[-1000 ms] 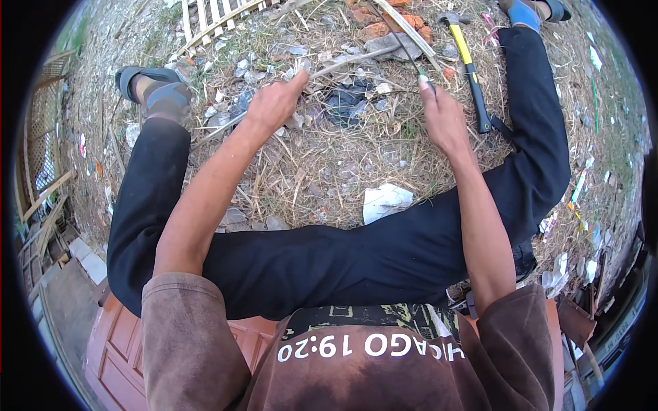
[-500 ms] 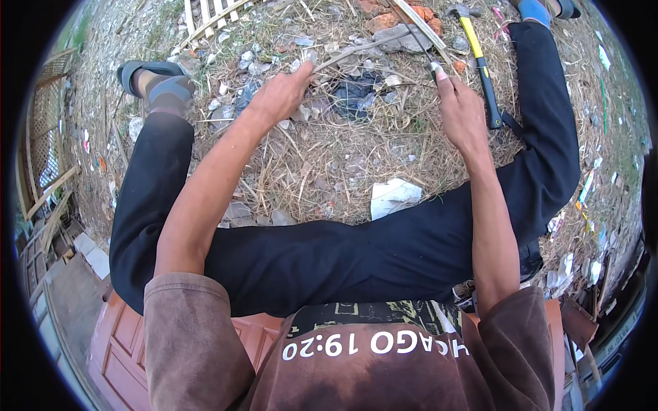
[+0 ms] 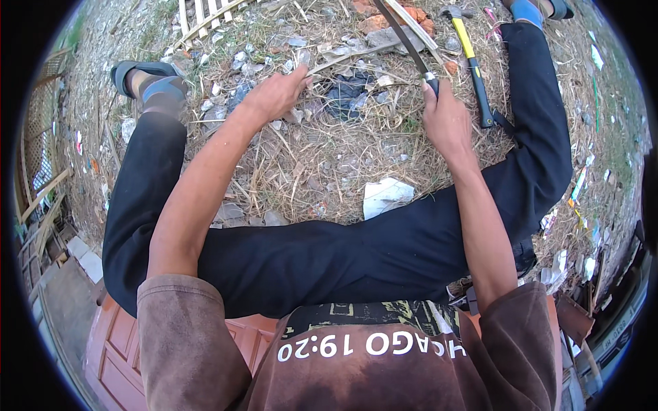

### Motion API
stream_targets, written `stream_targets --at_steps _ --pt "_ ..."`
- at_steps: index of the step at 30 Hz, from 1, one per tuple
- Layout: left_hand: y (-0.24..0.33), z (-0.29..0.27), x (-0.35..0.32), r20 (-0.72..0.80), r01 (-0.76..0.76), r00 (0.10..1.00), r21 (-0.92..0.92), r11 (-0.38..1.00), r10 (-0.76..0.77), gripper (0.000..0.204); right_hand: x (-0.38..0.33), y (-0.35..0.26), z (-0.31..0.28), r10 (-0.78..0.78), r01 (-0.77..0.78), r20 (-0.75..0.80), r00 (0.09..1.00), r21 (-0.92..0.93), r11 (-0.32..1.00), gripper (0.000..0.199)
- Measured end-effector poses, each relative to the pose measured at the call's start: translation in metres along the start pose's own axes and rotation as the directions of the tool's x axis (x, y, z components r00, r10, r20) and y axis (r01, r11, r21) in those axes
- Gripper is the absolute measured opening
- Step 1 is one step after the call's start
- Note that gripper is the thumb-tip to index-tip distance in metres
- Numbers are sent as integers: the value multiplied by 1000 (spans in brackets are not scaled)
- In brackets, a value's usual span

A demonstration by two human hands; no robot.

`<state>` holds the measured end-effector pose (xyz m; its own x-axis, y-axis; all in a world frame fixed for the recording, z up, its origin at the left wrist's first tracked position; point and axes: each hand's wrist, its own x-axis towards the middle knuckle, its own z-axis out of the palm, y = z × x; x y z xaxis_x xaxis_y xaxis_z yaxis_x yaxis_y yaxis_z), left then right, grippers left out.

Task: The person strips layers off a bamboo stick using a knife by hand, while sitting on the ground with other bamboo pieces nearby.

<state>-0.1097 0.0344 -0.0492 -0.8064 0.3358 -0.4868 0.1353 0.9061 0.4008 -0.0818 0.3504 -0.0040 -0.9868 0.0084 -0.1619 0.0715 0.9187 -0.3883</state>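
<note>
Right hand clamped on a knife, its blade angled up and away; left hand grips a thin stick; a hammer lies just right.

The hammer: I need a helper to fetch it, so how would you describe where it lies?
Look along the person's right leg in dark trousers. On the dry straw just inside it, beyond the right hand, lies the hammer. Its yellow shaft and black grip stand out from the pale sticks around it.
</note>
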Motion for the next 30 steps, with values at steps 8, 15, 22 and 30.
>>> stream_targets --at_steps 8,15,22,30 --pt "-2 2 1 -55 -28 998 -15 999 27 28 5 -19 -30 -151 316 -441 885 330 889 29" --pt "4 -3 -5 7 57 998 -52 997 -56 27 4 -33 -51 -117 242 -323 939 378 894 30" --pt "15 -12 1 16 99 995 -17 995 -98 23 12 2 -17 -92 89 -79 993 -35 995 34" --pt "9 -2 -1 -24 35 999 12 999 -35 24 9 17 -5 135 -220 175 975 715 663 36"
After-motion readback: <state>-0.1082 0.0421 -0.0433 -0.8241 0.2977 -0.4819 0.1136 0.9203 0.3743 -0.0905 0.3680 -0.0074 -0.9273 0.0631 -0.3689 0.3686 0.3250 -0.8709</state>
